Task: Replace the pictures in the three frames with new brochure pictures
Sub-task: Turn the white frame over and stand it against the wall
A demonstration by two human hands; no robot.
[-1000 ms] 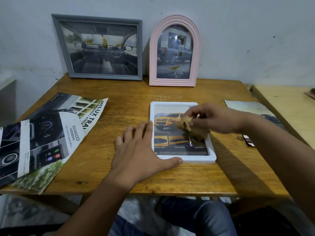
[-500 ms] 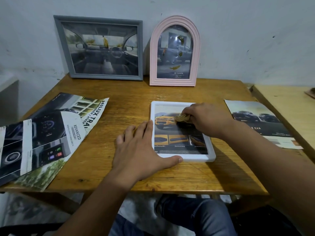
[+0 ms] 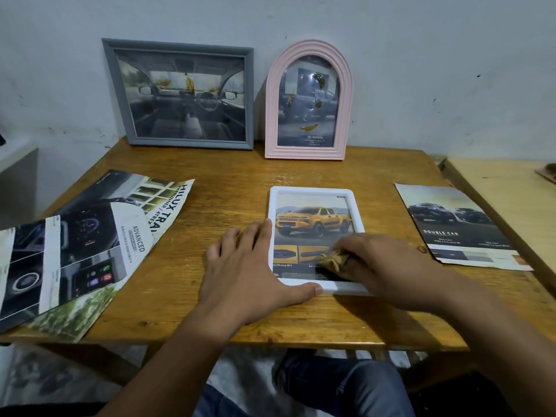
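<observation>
A white frame (image 3: 313,191) lies flat in the middle of the wooden table (image 3: 228,173), showing a yellow pickup picture. My left hand (image 3: 249,272) lies flat beside its left edge, thumb on the lower rim. My right hand (image 3: 382,263) presses a small crumpled tan cloth (image 3: 332,259) on the lower part of the glass. A grey frame (image 3: 180,94) with a car-interior picture and a pink arched frame (image 3: 309,100) with a dark pickup picture lean against the wall.
Opened brochure pages (image 3: 75,245) lie spread at the table's left, reaching over its front edge. A single dark-car brochure page (image 3: 454,227) lies at the right. A lighter second table (image 3: 505,200) adjoins on the right. My knees show below the front edge.
My right hand has slid the cloth from the upper part of the white frame's glass down to its lower part. My left hand has stayed put.
</observation>
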